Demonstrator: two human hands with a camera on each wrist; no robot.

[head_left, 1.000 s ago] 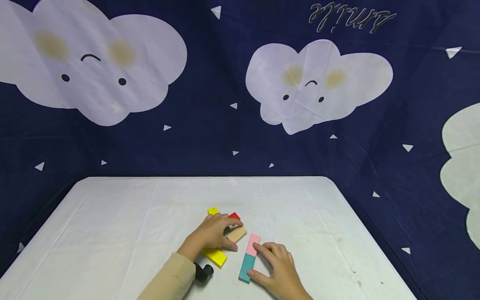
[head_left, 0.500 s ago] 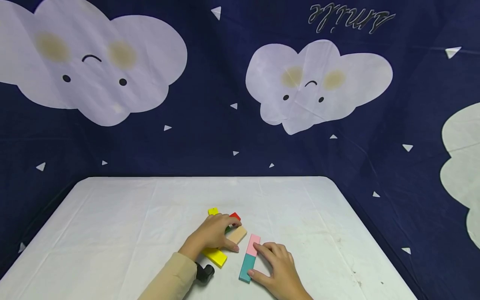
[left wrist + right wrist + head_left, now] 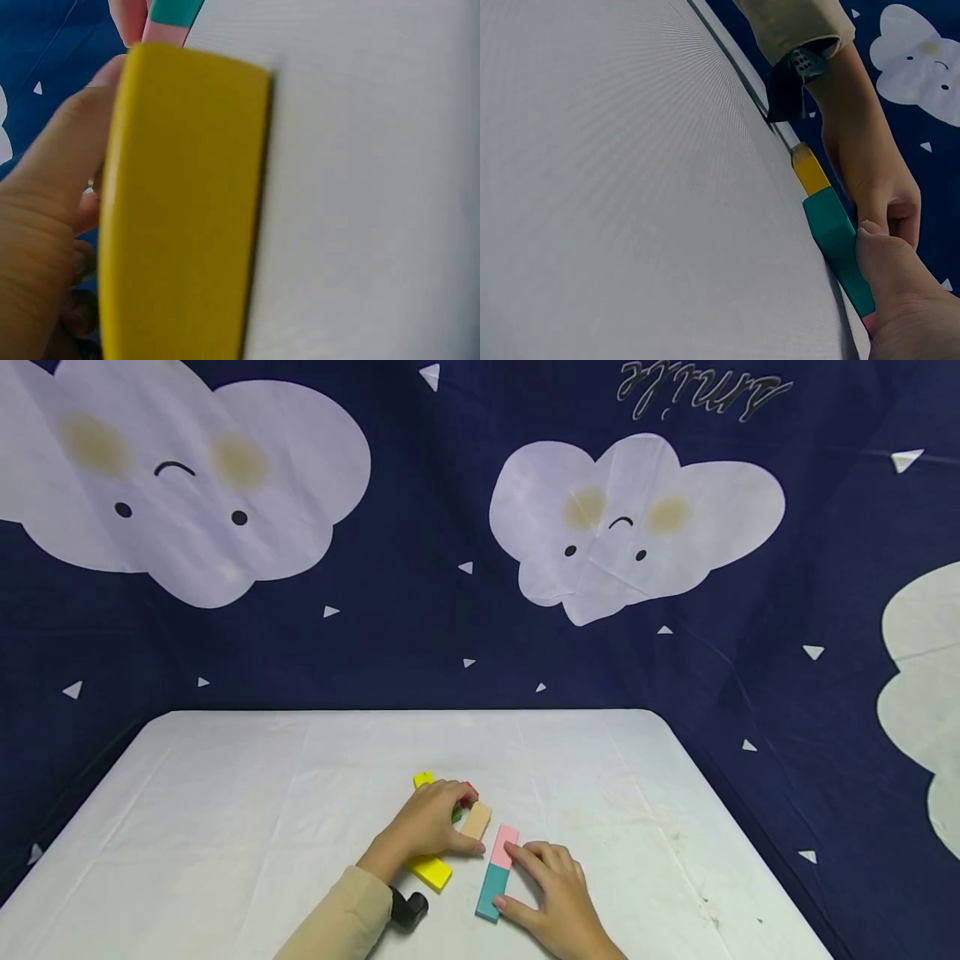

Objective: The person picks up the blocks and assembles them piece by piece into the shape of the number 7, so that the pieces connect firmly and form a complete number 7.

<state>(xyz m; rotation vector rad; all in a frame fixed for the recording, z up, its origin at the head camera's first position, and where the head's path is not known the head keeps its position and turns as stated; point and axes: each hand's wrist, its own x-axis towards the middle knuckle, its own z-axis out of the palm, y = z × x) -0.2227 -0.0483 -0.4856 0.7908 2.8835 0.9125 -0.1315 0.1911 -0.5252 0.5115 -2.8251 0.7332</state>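
Note:
My left hand point(image 3: 425, 820) pinches a beige block point(image 3: 477, 820) between thumb and fingers, low over the white table. Just right of it, a pink block point(image 3: 506, 842) and a teal block point(image 3: 492, 890) lie end to end in one line. The thumb and forefinger of my right hand point(image 3: 557, 893) touch their right side, thumb at the teal, forefinger at the pink. Under my left wrist lies a yellow block point(image 3: 431, 873), which looms large in the left wrist view. In the right wrist view my right thumb rests against the teal block point(image 3: 838, 247).
Beyond the left hand lie another yellow block point(image 3: 423, 778), a red block point(image 3: 471, 790) and a green block point(image 3: 457, 815), partly hidden by it. A black wrist device point(image 3: 408, 910) hangs at the left sleeve. Dark blue cloud-printed cloth point(image 3: 420, 643) stands behind the table point(image 3: 225, 793).
The beige block has turned steeper in my left hand, and the left thumb has shifted slightly right. My right hand and the pink and teal blocks stay in place. The head view tilts slightly.

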